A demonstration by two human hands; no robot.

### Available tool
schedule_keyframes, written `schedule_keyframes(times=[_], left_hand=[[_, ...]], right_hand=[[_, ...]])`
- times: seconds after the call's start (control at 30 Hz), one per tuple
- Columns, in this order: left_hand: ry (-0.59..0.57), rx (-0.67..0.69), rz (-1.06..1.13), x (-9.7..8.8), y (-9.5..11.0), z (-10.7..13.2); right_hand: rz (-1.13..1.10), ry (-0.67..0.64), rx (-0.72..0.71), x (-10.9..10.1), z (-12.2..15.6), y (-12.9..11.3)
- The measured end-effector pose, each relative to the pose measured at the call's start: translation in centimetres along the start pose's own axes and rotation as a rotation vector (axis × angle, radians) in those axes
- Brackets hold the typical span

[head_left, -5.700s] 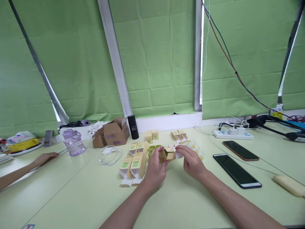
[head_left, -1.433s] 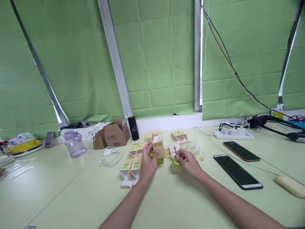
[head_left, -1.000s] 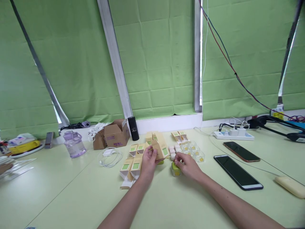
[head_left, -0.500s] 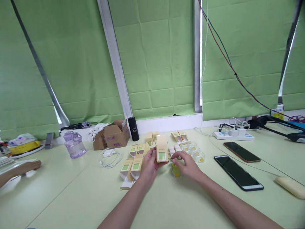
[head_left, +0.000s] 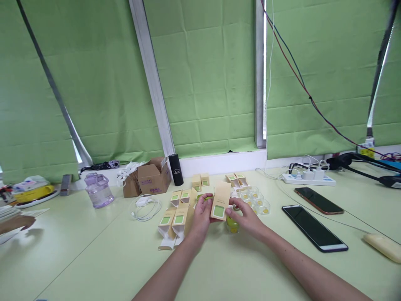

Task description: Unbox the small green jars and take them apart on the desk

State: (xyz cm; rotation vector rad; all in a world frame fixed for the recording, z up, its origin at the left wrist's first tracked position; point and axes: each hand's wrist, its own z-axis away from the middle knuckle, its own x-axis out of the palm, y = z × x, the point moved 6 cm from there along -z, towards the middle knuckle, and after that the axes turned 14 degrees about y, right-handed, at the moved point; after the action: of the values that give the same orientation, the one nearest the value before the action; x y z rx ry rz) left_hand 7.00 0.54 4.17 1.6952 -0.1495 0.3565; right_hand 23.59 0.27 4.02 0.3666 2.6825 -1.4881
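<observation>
Between my hands a tan cardboard box (head_left: 222,196) with a small green window leans to the right. My left hand (head_left: 202,215) is closed round its left side. Thumb and fingers of my right hand (head_left: 247,217) pinch its right edge. A small clear container with yellow-green contents (head_left: 232,226) stands on the table just below my right fingers. Several similar boxes with opened flaps (head_left: 179,219) stand left of my left hand. Behind my right hand are clear round-celled holders with yellow dots (head_left: 259,204).
More tan boxes stand farther back (head_left: 205,180). A brown carton (head_left: 153,177), a black cylinder (head_left: 176,170), a purple water jug (head_left: 98,192) and a coiled white cable (head_left: 145,207) lie leftward. Two phones (head_left: 313,228) and a power strip (head_left: 308,179) are right. Another person's hand (head_left: 19,223) is far left.
The box has moved slightly right and down and tilted clockwise. My right fingers have come onto its right edge. The other person's hand has shifted left.
</observation>
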Motion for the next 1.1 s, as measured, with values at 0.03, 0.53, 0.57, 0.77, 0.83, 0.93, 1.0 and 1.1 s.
schedule_keyframes(times=[0.03,0.53,0.57,0.77,0.83,0.93,1.0,1.1], left_hand=[[0.008,0.028,-0.024,-0.1,0.2,0.0],[-0.168,0.316,-0.109,1.0,1.2,1.3],[-0.164,0.318,-0.112,1.0,1.2,1.4],[-0.134,0.339,-0.134,0.6,1.3,1.0],[-0.117,0.355,-0.138,0.5,1.4,0.9],[-0.075,0.372,-0.151,0.2,1.7,0.7],[-0.045,0.369,-0.153,0.0,1.8,0.6],[-0.020,0.353,-0.148,-0.2,1.8,0.4]], right_hand=[[-0.008,0.009,0.007,-0.1,-0.1,0.0],[-0.233,0.058,0.189,-0.1,-0.9,0.4],[-0.234,0.057,0.193,0.1,-0.9,0.5],[-0.202,0.056,0.169,0.8,-1.2,0.7],[-0.163,0.060,0.143,1.0,-1.5,0.4],[-0.146,0.055,0.123,1.3,-2.0,-0.2],[-0.150,0.045,0.130,1.5,-2.3,-0.5],[-0.164,0.036,0.145,2.0,-2.6,-0.3]])
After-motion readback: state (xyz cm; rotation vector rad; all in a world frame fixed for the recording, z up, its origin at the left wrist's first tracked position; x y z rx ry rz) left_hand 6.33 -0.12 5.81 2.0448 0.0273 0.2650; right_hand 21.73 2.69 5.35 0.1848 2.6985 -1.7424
